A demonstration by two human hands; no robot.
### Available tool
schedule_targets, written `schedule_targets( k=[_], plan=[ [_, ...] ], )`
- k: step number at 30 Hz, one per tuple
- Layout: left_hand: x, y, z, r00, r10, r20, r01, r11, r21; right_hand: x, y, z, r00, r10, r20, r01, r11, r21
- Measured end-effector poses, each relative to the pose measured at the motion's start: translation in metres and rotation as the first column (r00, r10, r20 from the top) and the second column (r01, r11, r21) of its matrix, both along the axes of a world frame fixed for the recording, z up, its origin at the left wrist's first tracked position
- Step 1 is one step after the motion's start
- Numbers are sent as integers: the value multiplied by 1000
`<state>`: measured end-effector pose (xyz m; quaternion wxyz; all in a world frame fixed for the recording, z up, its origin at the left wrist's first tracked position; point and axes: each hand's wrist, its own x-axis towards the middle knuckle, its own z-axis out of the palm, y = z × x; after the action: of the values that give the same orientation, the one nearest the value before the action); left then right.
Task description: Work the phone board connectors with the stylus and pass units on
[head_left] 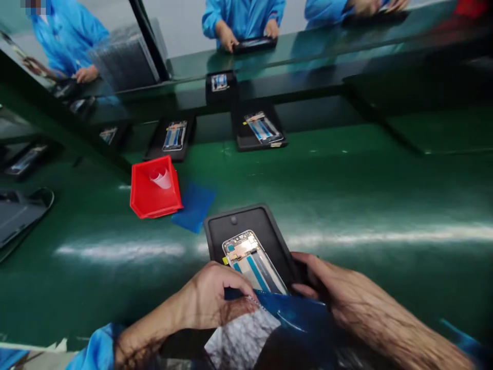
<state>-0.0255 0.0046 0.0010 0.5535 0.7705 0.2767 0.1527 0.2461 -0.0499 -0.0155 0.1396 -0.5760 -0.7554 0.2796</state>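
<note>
My right hand (323, 277) grips the right edge of a black tray (275, 234), fingers wrapped round its side. On the tray lies an opened phone (246, 252), its circuit board at the top and blue strips below, with a small yellow tab at its left edge. My left hand (211, 295) is closed, thumb and finger pinching the edge of a shiny dark blue film (296, 311) over the phone's lower end. Under that hand shows a pale white piece (242, 334) of unclear kind. Hair-like dark strands partly cover the bottom of the view.
A red bin (154, 198) with a whitish piece inside stands left of the tray, beside a blue sheet (194, 205). Further trays with phones (264, 127) (175, 136) line the conveyor. A green post (69, 113) slants at left. Co-workers in blue (246, 20) handle trays opposite.
</note>
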Motion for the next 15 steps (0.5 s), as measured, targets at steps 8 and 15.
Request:
schedule_targets(
  k=[8,15],
  plan=[
    [0,-2,-3,1000,-9,-22,8,999,-43,-15,75,1,993,-89,73,78,987,137],
    [0,0,7,999,-30,-44,29,999,-23,-12,54,-8,980,-118,160,102,989,109]
  ],
)
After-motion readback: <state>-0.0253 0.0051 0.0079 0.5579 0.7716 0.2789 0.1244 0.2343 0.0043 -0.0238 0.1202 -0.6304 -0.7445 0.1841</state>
